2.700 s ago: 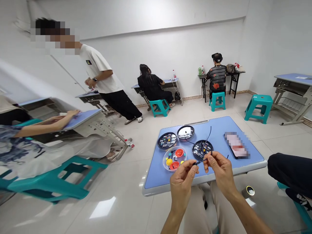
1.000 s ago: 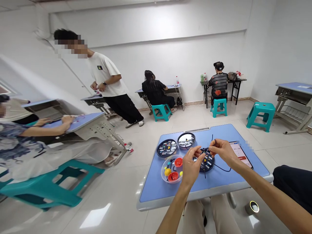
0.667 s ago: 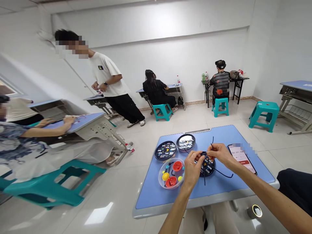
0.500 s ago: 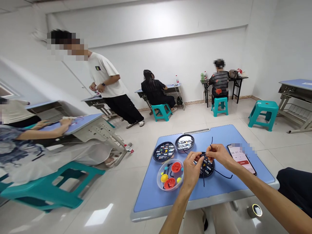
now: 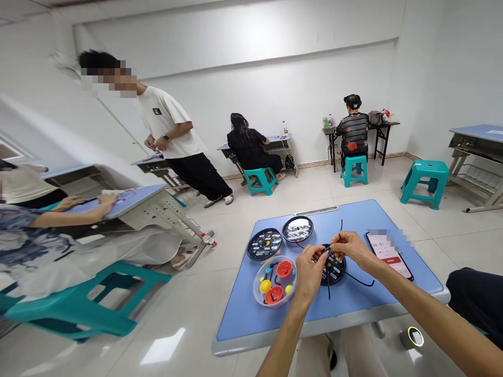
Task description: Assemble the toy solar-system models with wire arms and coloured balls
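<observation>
My left hand (image 5: 310,266) and my right hand (image 5: 348,248) meet above a dark round disc (image 5: 334,271) printed with planets. Both are closed in a pinch on a black piece with thin rods (image 5: 360,278) sticking out; one rod points up, one down and one to the right. Its middle is mostly hidden by my fingers. To the left, a clear round tub (image 5: 274,281) holds red half-shells, yellow balls and small dark parts. Two more round discs, one dark (image 5: 264,244) and one shiny (image 5: 297,229), lie behind the tub.
A phone (image 5: 390,256) showing a timer lies right of my hands on the blue desk (image 5: 243,314). A teal stool (image 5: 90,303) and a seated person are at left. Other people stand or sit farther back.
Both hands stay almost in place, still pinching the black piece. The fingers of my right hand have shifted very slightly.
</observation>
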Motion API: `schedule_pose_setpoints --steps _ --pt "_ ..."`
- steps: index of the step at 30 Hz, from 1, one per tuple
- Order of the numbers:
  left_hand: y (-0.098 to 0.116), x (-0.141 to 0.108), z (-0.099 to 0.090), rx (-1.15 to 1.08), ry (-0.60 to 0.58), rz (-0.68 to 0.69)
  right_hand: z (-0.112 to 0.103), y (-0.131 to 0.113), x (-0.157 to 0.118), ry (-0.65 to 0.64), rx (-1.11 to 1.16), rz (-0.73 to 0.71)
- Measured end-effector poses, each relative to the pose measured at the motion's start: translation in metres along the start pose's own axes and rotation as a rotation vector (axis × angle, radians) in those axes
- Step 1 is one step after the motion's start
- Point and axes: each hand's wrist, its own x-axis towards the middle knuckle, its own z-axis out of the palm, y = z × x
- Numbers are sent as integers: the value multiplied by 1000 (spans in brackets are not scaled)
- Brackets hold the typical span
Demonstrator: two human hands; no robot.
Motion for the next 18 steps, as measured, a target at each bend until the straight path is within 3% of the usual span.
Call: schedule_pose_setpoints --steps 5,7,9,11,14,18 --pt "1 1 1 2 -11 -23 -4 6 3 23 -59 19" --pt "1 1 2 8 -16 -41 -9 3 0 79 -217 -50" --pt "1 1 2 13 -16 -49 -15 -4 -5 207 -553 -276" --pt "1 0 2 14 -20 -46 -19 -15 -13 291 -969 -589" --pt "1 1 2 23 -29 -42 -17 -26 -20 171 -1410 -928" --pt "-3 0 4 56 -39 -38 -6 -22 -15 6 -1611 -1067"
